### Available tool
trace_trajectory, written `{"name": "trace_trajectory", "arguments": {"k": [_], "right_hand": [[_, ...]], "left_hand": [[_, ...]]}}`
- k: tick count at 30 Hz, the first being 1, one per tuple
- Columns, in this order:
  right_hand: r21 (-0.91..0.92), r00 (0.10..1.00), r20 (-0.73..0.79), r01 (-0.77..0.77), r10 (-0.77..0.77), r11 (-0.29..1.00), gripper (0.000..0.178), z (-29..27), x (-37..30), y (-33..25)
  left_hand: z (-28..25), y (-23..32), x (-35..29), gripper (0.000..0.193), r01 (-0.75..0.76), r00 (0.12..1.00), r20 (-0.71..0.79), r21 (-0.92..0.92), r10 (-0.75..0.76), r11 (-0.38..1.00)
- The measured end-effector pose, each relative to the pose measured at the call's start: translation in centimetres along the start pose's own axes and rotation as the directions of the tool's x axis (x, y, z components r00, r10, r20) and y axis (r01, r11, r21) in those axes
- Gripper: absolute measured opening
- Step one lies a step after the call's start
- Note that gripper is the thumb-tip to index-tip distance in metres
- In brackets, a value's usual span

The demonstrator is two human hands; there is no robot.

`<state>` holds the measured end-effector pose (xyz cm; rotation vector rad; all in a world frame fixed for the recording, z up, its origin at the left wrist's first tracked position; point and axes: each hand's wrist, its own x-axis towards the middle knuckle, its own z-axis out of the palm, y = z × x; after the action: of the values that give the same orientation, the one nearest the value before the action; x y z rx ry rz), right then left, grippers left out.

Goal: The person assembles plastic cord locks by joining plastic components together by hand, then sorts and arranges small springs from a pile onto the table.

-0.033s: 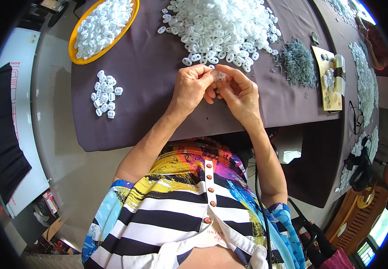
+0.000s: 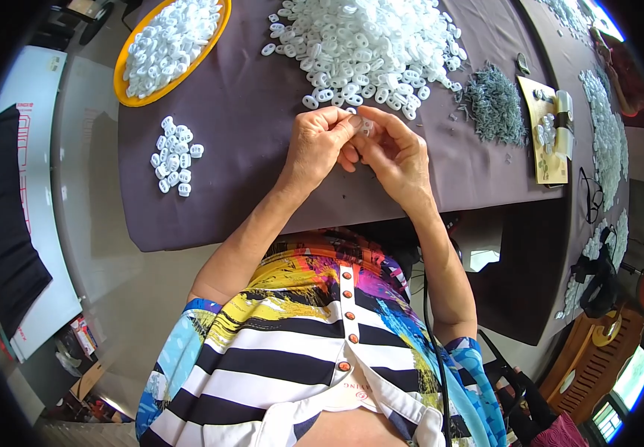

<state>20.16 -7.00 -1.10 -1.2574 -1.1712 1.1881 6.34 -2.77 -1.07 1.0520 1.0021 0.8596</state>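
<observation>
In front of me, over the table's near part, my left hand (image 2: 316,145) and my right hand (image 2: 398,160) meet fingertip to fingertip. Between them is a small white plastic piece (image 2: 367,127), mostly covered by the fingers. Thumb and forefinger of each hand are closed in a pinch on it. Just beyond the fingertips spreads a large heap of white oval plastic pieces with two holes (image 2: 370,52). Right of the heap lies a pile of small grey parts (image 2: 495,104). A small group of white pieces (image 2: 175,158) with dark marks sits on the left.
A yellow-orange oval tray (image 2: 118,88) full of white pieces stands at the far left of the dark-covered table (image 2: 210,216). On the right are a yellowish card (image 2: 550,170) with clear round items, black-framed glasses (image 2: 591,195) and more white pieces (image 2: 601,138) on another surface.
The fingers of my right hand have shifted very slightly around the white piece. Everything else looks the same.
</observation>
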Motion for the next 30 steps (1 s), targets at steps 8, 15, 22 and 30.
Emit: {"name": "trace_trajectory", "arguments": {"k": [8, 15, 22, 30], "right_hand": [[-0.197, 1.0, 0.011, 0.02, -0.018, 0.98, 0.037, -0.39, 0.79, 0.52], [-0.168, 0.981, -0.012, 0.19, -0.195, 0.967, 0.026, -0.13, 0.59, 0.34], [-0.279, 0.971, -0.029, 0.218, -0.235, 0.935, 0.028, -0.29, 0.47, 0.64], [-0.304, 0.962, -0.03, 0.25, -0.272, 0.919, 0.028, -0.2, 0.42, 0.7]], "left_hand": [[-0.06, 0.58, -0.13, 0.02, 0.066, 0.998, 0.026, -0.024, -0.066, 0.998], [-0.69, 0.11, -0.04, 0.022, 0.062, 0.993, 0.106, -0.041, -0.057, 0.997], [-0.06, 0.59, -0.56, 0.021, 0.023, 0.998, 0.057, -0.018, -0.022, 1.0], [-0.25, 0.4, -0.38, 0.02, 0.059, 0.997, 0.057, -0.03, -0.057, 0.998]]}}
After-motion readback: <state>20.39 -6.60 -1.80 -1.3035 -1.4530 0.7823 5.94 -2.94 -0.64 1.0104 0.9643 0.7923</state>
